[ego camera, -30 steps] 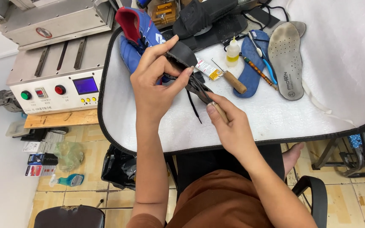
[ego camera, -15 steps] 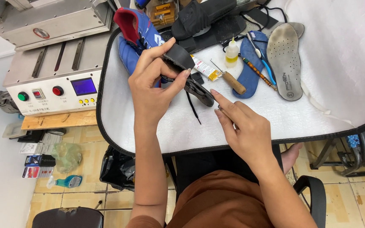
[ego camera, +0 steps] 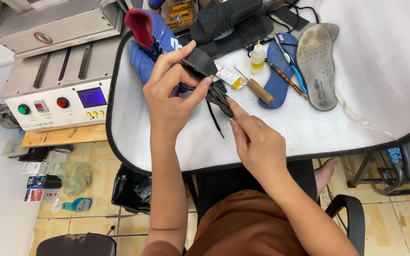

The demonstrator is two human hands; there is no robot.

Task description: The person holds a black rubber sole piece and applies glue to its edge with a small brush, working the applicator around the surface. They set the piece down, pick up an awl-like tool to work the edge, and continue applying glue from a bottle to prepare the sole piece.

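Note:
My left hand (ego camera: 169,97) grips a black shoe part (ego camera: 200,61), thumb and fingers pinched around its upper end, above a white padded table (ego camera: 309,128). The piece's lower end (ego camera: 220,100) trails a thin black lace (ego camera: 214,121). My right hand (ego camera: 257,140) is just below it, index finger and thumb touching the lower tip. A blue shoe with a red lining (ego camera: 148,42) lies behind my left hand.
On the table lie a wooden-handled awl (ego camera: 257,89), a small glue tube (ego camera: 228,76), a small glue bottle (ego camera: 257,58), a blue insole (ego camera: 281,71), a grey insole (ego camera: 316,66) and a black shoe (ego camera: 224,16). A metal machine with buttons (ego camera: 58,102) stands left.
My right hand has shifted a little and its fingers now pinch at the lower tip of the black piece. My left hand keeps its grip.

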